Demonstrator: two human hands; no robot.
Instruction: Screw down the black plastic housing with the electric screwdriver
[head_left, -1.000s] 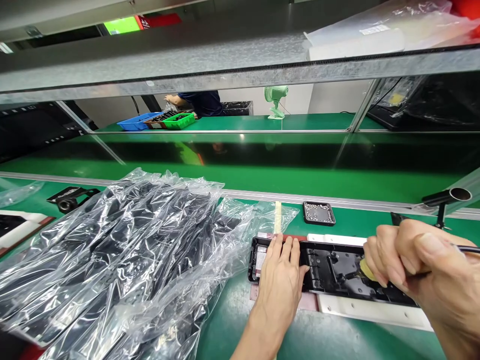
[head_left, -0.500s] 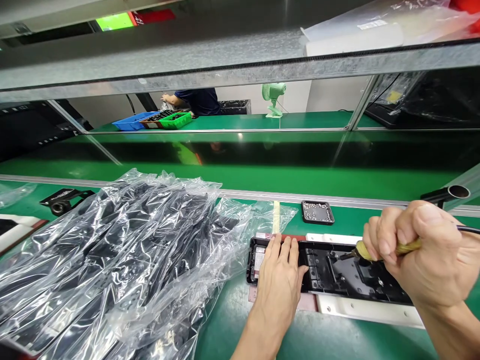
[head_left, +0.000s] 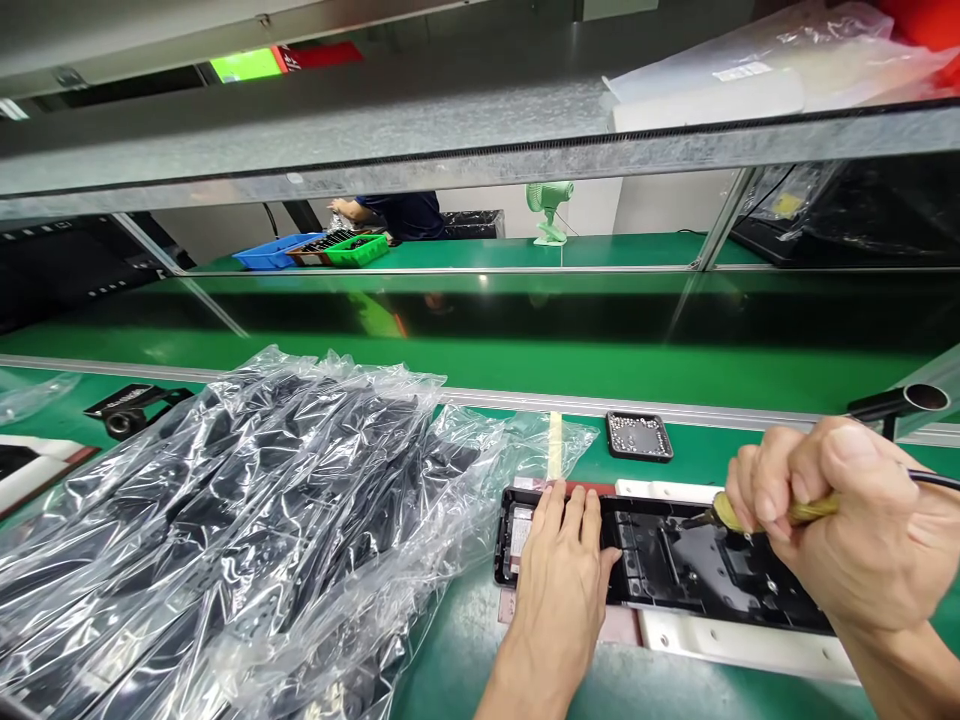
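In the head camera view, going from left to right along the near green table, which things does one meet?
Pile of clear plastic bags → left hand pressing on the black housing → yellow-handled tool → right hand gripping it.

A: Which surface carries the things?
B: A green tabletop [head_left: 465,660], bounded at the rear by a metal rail [head_left: 675,408].

A: What lies directly on it?
B: At left, a pile of clear plastic bags [head_left: 247,530] with dark parts inside. At right, a white base plate [head_left: 742,640] bearing a long black housing [head_left: 675,565]. Near the rail, a small black tray of screws [head_left: 639,436]. Far left, a black part [head_left: 124,412].
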